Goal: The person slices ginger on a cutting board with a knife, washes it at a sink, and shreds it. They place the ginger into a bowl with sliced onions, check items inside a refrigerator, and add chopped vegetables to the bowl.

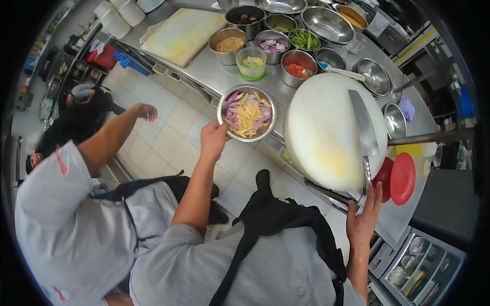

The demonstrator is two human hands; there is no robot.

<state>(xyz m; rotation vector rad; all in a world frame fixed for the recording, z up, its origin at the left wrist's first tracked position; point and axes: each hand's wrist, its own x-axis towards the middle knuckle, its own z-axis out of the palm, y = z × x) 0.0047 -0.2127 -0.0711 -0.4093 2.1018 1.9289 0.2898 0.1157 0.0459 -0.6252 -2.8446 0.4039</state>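
Observation:
My left hand point(213, 140) grips the rim of a metal bowl point(221, 116), held in front of the counter's edge. Inside the bowl lie sliced red onion point(237, 102) and pale yellow strips point(249, 116), whose kind I cannot tell. My right hand point(363, 217) is open, fingers stretched out, by the near edge of the round white cutting board point(321, 122). Just beyond its fingers is the handle of a large knife point(363, 127), which lies across the board's right side. Whether the fingertips touch that handle I cannot tell.
Metal bowls of cut vegetables, including red pieces point(296, 70) and green strips point(304, 40), crowd the counter behind. A rectangular cutting board point(186, 35) lies at the back left. Red plates point(403, 178) stand at right. On my left, a co-worker's arm point(112, 127) reaches forward.

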